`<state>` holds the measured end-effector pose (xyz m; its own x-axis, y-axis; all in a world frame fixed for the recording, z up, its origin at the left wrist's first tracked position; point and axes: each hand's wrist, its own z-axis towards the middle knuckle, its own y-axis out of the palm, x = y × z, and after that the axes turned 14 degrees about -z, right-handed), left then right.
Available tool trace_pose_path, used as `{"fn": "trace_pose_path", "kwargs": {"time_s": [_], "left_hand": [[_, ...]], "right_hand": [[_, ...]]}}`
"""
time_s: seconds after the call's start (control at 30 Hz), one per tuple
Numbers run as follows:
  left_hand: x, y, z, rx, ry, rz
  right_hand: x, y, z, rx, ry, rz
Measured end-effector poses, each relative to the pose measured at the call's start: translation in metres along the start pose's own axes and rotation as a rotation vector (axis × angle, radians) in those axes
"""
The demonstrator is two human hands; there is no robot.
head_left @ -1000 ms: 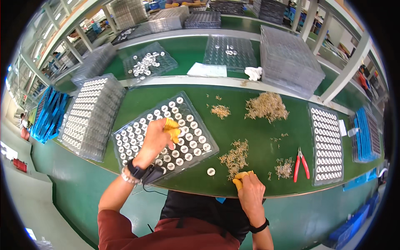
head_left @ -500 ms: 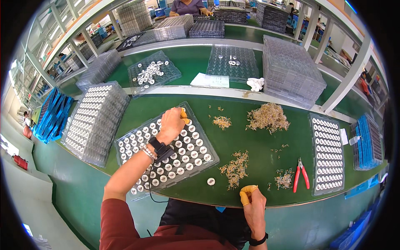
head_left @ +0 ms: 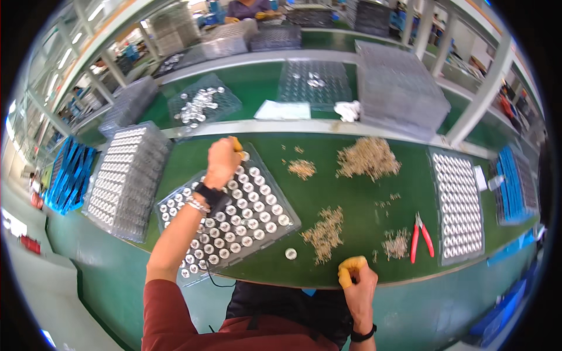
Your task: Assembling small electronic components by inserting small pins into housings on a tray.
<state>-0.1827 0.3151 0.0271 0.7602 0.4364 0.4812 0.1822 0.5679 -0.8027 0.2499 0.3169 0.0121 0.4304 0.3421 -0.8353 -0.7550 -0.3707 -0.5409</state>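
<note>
The person's left hand (head_left: 222, 164), with yellow rubbery covers (head_left: 236, 144) on the fingertips, is reaching over the far corner of a clear plastic tray (head_left: 282, 231). Its fingers are bending down just beside a white disc in that corner; whether they are gripping anything, I can't tell from here. The tray is lying askew on the left half of the green surface (head_left: 363, 216), its near corner jutting past the front edge, and rows of round white discs with dark middles (head_left: 271, 227) are filling much of it.

The right hand (head_left: 360, 285) is hanging at the front edge, right of centre, its yellow-covered fingers curling in toward the thumb; I can't see whether they are pinching anything.

One loose white disc (head_left: 291, 253) is lying near the front edge, between the tray and a heap of tiny brassy metal pieces (head_left: 324, 235). A bigger heap of similar pieces (head_left: 367, 158) is sitting toward the far edge. Red-handled cutters (head_left: 415, 243) are lying open toward the right edge, near another disc-filled clear tray (head_left: 481, 234).
</note>
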Motion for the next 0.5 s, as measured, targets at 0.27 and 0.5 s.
{"fn": "trace_pose_path", "kwargs": {"time_s": [0.27, 0.5], "left_hand": [[0.078, -0.075, -0.082, -0.274, -0.222, -0.866], [0.157, -0.046, -0.225, -0.690, -0.454, -1.347]], "right_hand": [[-0.007, -0.002, 0.003, -0.101, 0.227, 0.622], [-0.032, 0.010, -0.019, -0.165, 0.083, 0.735]]}}
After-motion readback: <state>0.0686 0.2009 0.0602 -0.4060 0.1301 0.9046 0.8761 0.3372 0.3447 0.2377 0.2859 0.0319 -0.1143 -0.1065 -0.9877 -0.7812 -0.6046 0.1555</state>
